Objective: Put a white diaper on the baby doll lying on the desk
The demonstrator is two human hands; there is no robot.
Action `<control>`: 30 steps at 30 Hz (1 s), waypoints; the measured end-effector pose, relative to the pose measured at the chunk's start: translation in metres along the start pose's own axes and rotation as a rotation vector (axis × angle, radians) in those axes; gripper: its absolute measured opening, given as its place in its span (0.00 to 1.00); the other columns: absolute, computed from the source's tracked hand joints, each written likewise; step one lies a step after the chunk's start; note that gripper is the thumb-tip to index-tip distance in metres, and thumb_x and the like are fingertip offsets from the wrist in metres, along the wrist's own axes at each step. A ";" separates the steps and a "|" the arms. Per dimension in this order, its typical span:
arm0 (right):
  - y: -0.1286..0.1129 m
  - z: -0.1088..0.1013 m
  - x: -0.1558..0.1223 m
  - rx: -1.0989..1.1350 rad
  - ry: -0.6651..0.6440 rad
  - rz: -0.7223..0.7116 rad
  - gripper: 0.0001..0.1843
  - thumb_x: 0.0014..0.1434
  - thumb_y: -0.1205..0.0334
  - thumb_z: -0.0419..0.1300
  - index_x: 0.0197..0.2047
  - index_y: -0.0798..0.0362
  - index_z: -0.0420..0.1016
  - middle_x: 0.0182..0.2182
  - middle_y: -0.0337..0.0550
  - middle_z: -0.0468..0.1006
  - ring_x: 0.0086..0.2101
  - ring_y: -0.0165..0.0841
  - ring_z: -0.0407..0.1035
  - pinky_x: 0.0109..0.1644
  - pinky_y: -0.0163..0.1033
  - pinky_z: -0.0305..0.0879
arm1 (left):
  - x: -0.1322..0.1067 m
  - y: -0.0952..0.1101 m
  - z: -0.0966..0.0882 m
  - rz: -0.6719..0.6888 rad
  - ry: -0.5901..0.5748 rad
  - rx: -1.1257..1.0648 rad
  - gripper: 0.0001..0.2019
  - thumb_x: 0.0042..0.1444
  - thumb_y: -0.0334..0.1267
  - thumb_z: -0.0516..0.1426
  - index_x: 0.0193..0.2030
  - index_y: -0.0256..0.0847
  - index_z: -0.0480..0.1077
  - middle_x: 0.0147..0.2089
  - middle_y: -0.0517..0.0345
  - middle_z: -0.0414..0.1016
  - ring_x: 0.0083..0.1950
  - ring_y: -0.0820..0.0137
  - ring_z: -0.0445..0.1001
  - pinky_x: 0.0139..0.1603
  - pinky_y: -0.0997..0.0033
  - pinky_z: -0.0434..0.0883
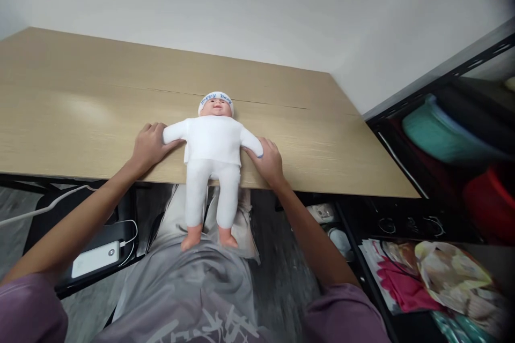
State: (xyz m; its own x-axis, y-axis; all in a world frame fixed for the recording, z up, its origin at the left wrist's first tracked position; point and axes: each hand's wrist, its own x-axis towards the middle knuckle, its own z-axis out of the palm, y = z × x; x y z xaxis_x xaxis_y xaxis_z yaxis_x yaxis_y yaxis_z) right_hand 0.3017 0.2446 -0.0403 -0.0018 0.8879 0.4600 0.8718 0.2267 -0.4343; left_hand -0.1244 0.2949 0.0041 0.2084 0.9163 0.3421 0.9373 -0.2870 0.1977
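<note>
A baby doll [212,146] in a white suit and a white headband lies face up on the wooden table [80,107], with its legs hanging over the near edge. My left hand [149,146] is closed on the doll's arm on the left side. My right hand [269,159] is closed on the doll's other arm, close to the table's near edge. Both of my forearms reach up from below, in purple sleeves.
A white power bank [95,259] with a white cable lies on a dark surface under the table at left. A black shelf unit [442,118] stands at right with teal and red things in it. Colourful bags [434,273] lie lower right.
</note>
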 end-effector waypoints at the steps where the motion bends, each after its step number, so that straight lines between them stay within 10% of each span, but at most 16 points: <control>1: 0.004 0.006 0.011 -0.005 0.003 -0.010 0.35 0.78 0.28 0.55 0.64 0.51 0.80 0.56 0.59 0.86 0.55 0.56 0.76 0.62 0.58 0.73 | 0.010 -0.003 0.003 0.002 0.005 -0.005 0.38 0.67 0.77 0.56 0.55 0.39 0.76 0.51 0.36 0.82 0.57 0.41 0.77 0.58 0.47 0.73; 30: 0.092 0.131 0.283 -0.092 0.073 -0.169 0.43 0.75 0.20 0.51 0.61 0.53 0.80 0.53 0.61 0.85 0.53 0.57 0.75 0.64 0.62 0.72 | 0.268 -0.077 0.091 -0.116 0.060 -0.057 0.44 0.67 0.79 0.57 0.66 0.37 0.74 0.63 0.31 0.80 0.71 0.33 0.71 0.72 0.42 0.65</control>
State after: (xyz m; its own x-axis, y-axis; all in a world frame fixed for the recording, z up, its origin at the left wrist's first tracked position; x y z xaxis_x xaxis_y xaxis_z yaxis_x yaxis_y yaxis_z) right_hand 0.3175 0.5691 -0.0515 -0.1192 0.8085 0.5763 0.9033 0.3293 -0.2751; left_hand -0.1149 0.5877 -0.0030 0.0804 0.9264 0.3679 0.9365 -0.1966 0.2904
